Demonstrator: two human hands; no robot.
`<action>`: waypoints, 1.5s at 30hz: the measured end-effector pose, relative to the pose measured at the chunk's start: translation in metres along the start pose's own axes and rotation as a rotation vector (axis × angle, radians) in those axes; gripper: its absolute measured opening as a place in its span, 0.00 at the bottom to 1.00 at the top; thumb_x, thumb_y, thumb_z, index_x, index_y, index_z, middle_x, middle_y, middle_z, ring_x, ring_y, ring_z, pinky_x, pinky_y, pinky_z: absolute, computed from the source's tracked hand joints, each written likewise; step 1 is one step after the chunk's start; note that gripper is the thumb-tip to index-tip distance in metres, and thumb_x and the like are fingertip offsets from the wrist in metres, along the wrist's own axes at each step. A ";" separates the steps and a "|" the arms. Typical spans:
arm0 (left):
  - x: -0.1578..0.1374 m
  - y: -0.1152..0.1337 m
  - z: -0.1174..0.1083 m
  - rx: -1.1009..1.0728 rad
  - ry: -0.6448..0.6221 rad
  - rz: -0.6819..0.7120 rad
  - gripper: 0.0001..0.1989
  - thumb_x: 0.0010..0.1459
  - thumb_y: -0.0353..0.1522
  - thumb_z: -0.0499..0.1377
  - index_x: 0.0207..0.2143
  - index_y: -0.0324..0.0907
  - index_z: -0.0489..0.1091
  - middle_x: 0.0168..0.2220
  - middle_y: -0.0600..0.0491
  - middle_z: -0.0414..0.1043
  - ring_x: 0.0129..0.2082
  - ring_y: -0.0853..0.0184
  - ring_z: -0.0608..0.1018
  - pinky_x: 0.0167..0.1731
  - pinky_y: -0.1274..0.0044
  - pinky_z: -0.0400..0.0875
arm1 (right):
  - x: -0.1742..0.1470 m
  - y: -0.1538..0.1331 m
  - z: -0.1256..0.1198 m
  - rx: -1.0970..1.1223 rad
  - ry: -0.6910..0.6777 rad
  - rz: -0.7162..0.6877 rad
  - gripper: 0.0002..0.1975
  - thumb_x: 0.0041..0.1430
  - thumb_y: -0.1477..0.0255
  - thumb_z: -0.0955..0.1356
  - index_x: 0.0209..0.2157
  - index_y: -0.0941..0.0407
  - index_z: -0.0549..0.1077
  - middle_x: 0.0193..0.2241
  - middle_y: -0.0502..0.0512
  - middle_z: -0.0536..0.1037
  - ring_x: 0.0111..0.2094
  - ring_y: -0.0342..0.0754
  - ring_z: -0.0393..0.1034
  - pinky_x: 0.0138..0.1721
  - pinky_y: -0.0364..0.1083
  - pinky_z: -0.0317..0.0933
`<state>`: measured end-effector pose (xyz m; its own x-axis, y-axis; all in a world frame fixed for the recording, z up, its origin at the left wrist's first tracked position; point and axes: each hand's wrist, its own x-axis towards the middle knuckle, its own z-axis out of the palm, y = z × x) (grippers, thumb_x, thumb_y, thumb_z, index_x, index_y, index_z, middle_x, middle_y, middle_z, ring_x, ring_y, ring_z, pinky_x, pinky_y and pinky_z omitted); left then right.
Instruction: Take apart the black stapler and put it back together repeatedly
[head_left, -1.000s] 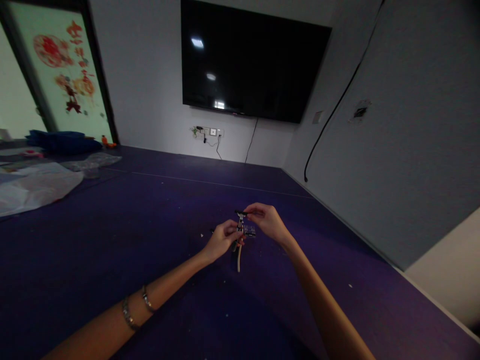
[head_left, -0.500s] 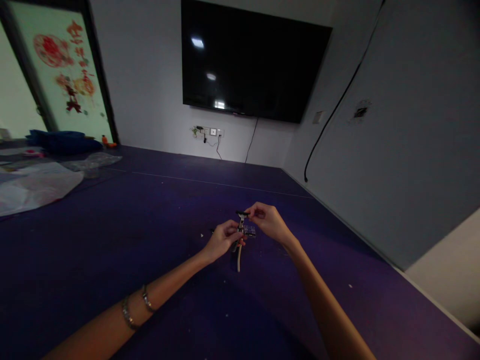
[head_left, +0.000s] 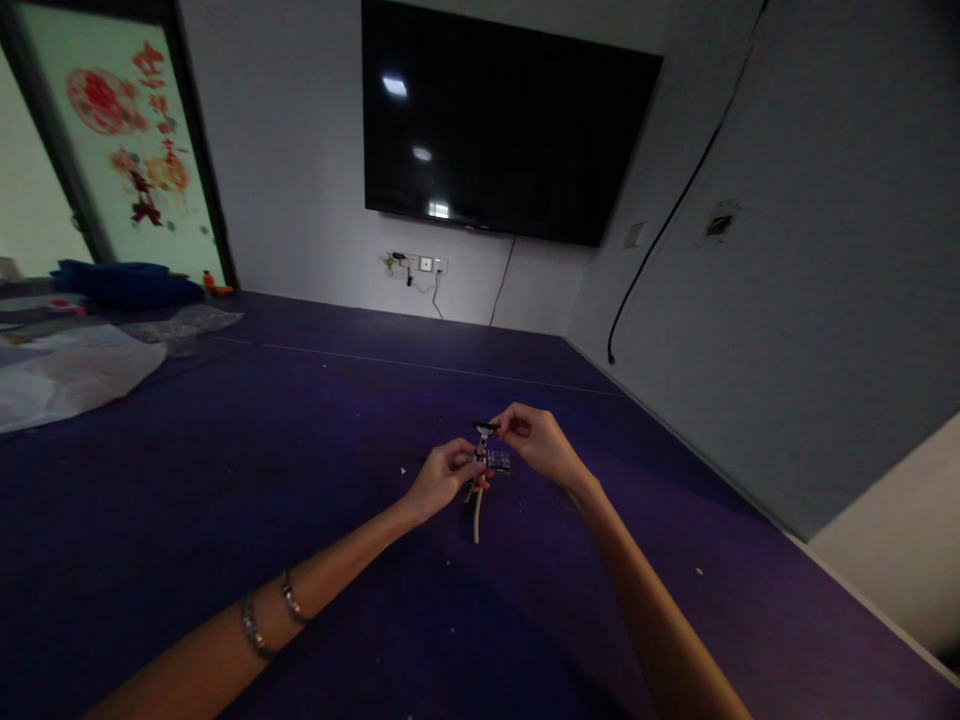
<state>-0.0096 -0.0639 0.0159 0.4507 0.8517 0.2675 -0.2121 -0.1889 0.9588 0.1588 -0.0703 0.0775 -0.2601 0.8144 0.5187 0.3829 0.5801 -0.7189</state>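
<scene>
My left hand (head_left: 441,480) pinches the middle of a small upright assembly, its thumb and fingers closed round the stem. On top sits a thin black bar (head_left: 484,426) over a pale bracket; the fingertips of my right hand (head_left: 538,442) are closed at the bar's right end. Just right of the stem is a small dark, patterned flat piece (head_left: 498,461), possibly a circuit board. A pale rod or tube (head_left: 476,520) extends below my left fingers toward me. The fingers hide much of the assembly, and its kind is too small to make out.
Both hands are over a dark purple floor (head_left: 315,420) with tiny white scraps. White plastic sheeting (head_left: 97,370) and a dark blue bundle (head_left: 131,284) lie at the left. A television (head_left: 510,120) hangs on the far wall; a black cable (head_left: 660,235) runs down the right wall.
Nearly nothing differs; both hands keep their hold on the assembly, and the whole view has shifted very slightly.
</scene>
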 end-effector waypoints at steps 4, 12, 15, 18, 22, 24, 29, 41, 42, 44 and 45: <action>-0.001 0.002 0.002 -0.024 0.012 0.000 0.12 0.47 0.35 0.62 0.29 0.38 0.63 0.25 0.52 0.73 0.23 0.69 0.76 0.26 0.77 0.68 | 0.000 -0.002 0.001 -0.017 -0.007 -0.005 0.03 0.49 0.78 0.63 0.24 0.57 0.65 0.31 0.53 0.75 0.33 0.44 0.70 0.37 0.45 0.64; 0.000 0.004 0.002 -0.025 0.019 -0.023 0.13 0.46 0.35 0.63 0.29 0.37 0.64 0.25 0.52 0.74 0.23 0.70 0.75 0.26 0.77 0.67 | 0.001 0.000 0.002 0.010 -0.016 -0.012 0.03 0.49 0.78 0.64 0.24 0.57 0.64 0.31 0.53 0.74 0.33 0.44 0.70 0.37 0.45 0.63; 0.002 0.003 -0.001 -0.033 0.013 -0.031 0.14 0.45 0.36 0.64 0.29 0.37 0.65 0.25 0.52 0.74 0.24 0.68 0.76 0.28 0.76 0.68 | 0.001 0.001 0.004 0.041 0.003 -0.025 0.02 0.50 0.76 0.64 0.26 0.57 0.65 0.31 0.52 0.73 0.34 0.43 0.69 0.37 0.45 0.63; 0.004 0.006 -0.004 -0.043 0.011 -0.064 0.14 0.44 0.35 0.64 0.30 0.37 0.66 0.26 0.51 0.75 0.26 0.66 0.77 0.31 0.74 0.69 | 0.002 -0.001 0.006 0.080 0.032 -0.038 0.01 0.51 0.75 0.64 0.28 0.57 0.66 0.31 0.52 0.73 0.34 0.43 0.68 0.37 0.44 0.63; 0.006 0.015 -0.007 -0.050 0.027 -0.046 0.13 0.45 0.35 0.64 0.32 0.37 0.68 0.29 0.50 0.76 0.30 0.65 0.78 0.36 0.72 0.69 | 0.002 -0.005 0.003 0.132 0.039 -0.033 0.07 0.50 0.73 0.66 0.34 0.57 0.68 0.35 0.54 0.73 0.37 0.44 0.68 0.38 0.45 0.63; 0.007 0.021 -0.009 -0.053 0.052 -0.021 0.13 0.46 0.35 0.63 0.34 0.37 0.69 0.31 0.49 0.76 0.33 0.64 0.78 0.41 0.70 0.68 | 0.003 -0.005 0.000 0.171 0.063 -0.004 0.09 0.50 0.71 0.67 0.36 0.56 0.68 0.38 0.55 0.73 0.38 0.45 0.68 0.37 0.45 0.64; 0.011 0.030 -0.018 0.011 0.128 0.059 0.14 0.51 0.36 0.59 0.38 0.37 0.72 0.41 0.46 0.75 0.44 0.61 0.74 0.48 0.69 0.63 | 0.007 0.009 -0.002 0.171 0.152 0.238 0.09 0.50 0.66 0.66 0.31 0.58 0.69 0.28 0.53 0.72 0.27 0.43 0.68 0.23 0.41 0.63; 0.009 0.030 -0.023 -0.252 0.048 -0.003 0.15 0.51 0.37 0.59 0.37 0.36 0.74 0.45 0.43 0.72 0.46 0.58 0.72 0.46 0.69 0.64 | -0.002 0.001 0.036 0.257 -0.327 0.318 0.17 0.51 0.58 0.66 0.32 0.59 0.72 0.17 0.44 0.60 0.17 0.36 0.54 0.16 0.38 0.52; 0.009 0.030 -0.023 -0.282 0.027 -0.008 0.15 0.51 0.37 0.59 0.38 0.36 0.74 0.45 0.43 0.72 0.45 0.59 0.73 0.46 0.70 0.64 | -0.003 0.000 0.039 0.275 -0.324 0.318 0.18 0.51 0.57 0.66 0.31 0.59 0.71 0.17 0.43 0.59 0.16 0.36 0.53 0.16 0.38 0.51; 0.009 0.029 -0.022 -0.311 -0.001 -0.028 0.16 0.50 0.37 0.60 0.38 0.35 0.74 0.44 0.43 0.73 0.43 0.59 0.74 0.45 0.70 0.64 | -0.003 0.000 0.044 0.299 -0.303 0.327 0.18 0.50 0.57 0.66 0.30 0.59 0.70 0.17 0.43 0.58 0.16 0.36 0.51 0.15 0.37 0.49; 0.010 0.028 -0.023 -0.305 -0.002 -0.048 0.17 0.50 0.38 0.60 0.38 0.35 0.74 0.43 0.43 0.73 0.43 0.59 0.74 0.44 0.71 0.64 | -0.003 0.001 0.046 0.303 -0.290 0.335 0.18 0.50 0.57 0.66 0.29 0.59 0.70 0.17 0.43 0.58 0.17 0.36 0.51 0.15 0.37 0.48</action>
<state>-0.0307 -0.0495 0.0430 0.4680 0.8551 0.2231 -0.4413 0.0073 0.8973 0.1191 -0.0719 0.0538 -0.4181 0.9004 0.1200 0.2253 0.2307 -0.9466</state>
